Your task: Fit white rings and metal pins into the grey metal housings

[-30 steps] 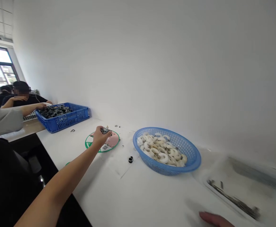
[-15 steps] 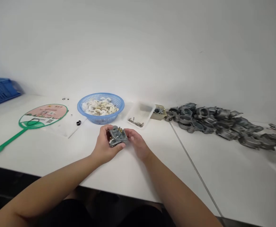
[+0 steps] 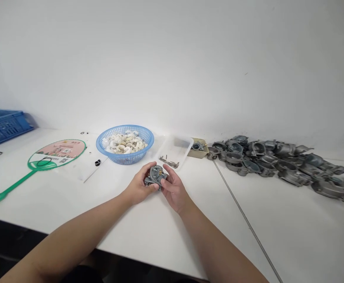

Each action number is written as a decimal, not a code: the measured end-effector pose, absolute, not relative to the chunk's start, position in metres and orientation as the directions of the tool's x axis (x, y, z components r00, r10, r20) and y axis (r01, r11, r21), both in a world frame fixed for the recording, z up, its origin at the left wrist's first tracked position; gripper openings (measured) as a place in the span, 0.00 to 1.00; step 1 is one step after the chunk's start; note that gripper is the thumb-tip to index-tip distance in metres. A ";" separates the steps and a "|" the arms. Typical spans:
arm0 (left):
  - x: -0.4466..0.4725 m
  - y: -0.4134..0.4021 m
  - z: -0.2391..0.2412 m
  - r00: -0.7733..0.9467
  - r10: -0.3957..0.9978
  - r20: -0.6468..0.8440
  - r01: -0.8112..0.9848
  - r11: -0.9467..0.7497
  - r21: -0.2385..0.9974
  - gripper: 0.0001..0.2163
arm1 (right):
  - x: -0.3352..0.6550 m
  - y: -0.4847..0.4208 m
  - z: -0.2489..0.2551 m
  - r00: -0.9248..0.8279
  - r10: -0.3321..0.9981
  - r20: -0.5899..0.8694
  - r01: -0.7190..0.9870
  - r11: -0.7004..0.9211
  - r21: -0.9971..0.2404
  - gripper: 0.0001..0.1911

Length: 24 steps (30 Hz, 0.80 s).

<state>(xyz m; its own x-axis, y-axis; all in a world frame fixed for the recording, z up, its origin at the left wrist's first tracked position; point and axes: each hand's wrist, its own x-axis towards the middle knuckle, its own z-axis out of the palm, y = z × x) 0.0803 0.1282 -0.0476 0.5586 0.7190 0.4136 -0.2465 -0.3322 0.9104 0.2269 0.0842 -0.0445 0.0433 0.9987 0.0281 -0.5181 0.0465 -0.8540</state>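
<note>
A grey metal carburetor body (image 3: 155,173) with brass fittings in its open face is held above the table between both hands. My left hand (image 3: 139,188) is closed around its left side, the thumb along the near edge. From the right, my right hand (image 3: 175,192) grips it too, with the thumb on its face and the fingers behind. Just beyond are a blue basket (image 3: 125,160) of white, ring-like plastic parts and a clear plastic box (image 3: 186,153) holding small metal pins (image 3: 169,161).
Many grey carburetor bodies (image 3: 257,148) are heaped at the right. A beige tray (image 3: 203,152) stands beside the clear box. A thin metal rod (image 3: 242,212) crosses the table. To the left lie a green-handled fan (image 3: 15,184), a black ring part (image 3: 97,162) and a blue crate (image 3: 6,129).
The carburetor body has been turned in my hands, its open face tilted more toward me. My right hand has closed onto it, thumb on the face. The camera view has tilted up slightly.
</note>
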 end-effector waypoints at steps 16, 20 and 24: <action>0.057 0.144 -0.061 0.704 0.691 0.163 -0.505 0.326 0.799 0.30 | 0.223 0.085 -0.044 -0.058 0.994 0.088 -0.064 0.084 -0.994 0.42; 0.054 0.147 -0.057 0.718 0.683 0.132 -0.517 0.397 0.758 0.28 | 0.223 0.086 -0.047 -0.047 0.991 0.125 -0.047 0.123 -0.991 0.37; 0.057 0.148 -0.060 0.721 0.686 0.100 -0.490 0.402 0.774 0.27 | 0.225 0.089 -0.047 -0.008 0.992 0.126 0.064 0.126 -0.990 0.37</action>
